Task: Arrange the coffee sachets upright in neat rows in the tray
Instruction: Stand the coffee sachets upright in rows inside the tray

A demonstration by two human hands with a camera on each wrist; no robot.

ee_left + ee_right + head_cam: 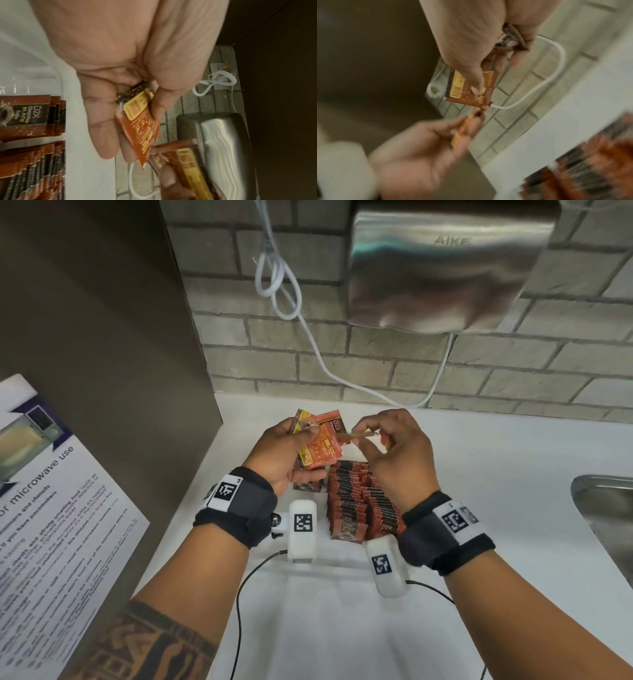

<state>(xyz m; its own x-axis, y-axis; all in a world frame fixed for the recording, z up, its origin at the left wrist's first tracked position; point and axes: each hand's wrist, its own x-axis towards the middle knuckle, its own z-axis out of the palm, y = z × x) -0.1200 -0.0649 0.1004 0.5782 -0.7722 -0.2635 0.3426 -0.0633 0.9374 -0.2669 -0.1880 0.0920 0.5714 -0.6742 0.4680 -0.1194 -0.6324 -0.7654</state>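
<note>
Several brown D2X coffee sachets [356, 501] stand upright in two rows in a white tray [62, 82] on the counter; they also show in the left wrist view [32, 115]. Above the far end of the rows, my left hand [310, 433] grips a small fan of orange and brown sachets [322, 440] between thumb and fingers. My right hand [358, 436] pinches a sachet [363, 434], seen edge-on, its end meeting the left hand's bunch. In the right wrist view the pinched sachet [462, 86] shows a yellow label, and another dark sachet [513, 39] sits deeper in that palm.
A steel hand dryer [445, 268] hangs on the brick wall with a looped white cable [284, 289]. A steel sink [603, 508] lies to the right. A microwave notice [51, 508] covers the brown panel at left. More sachets [308, 485] lie under my left hand.
</note>
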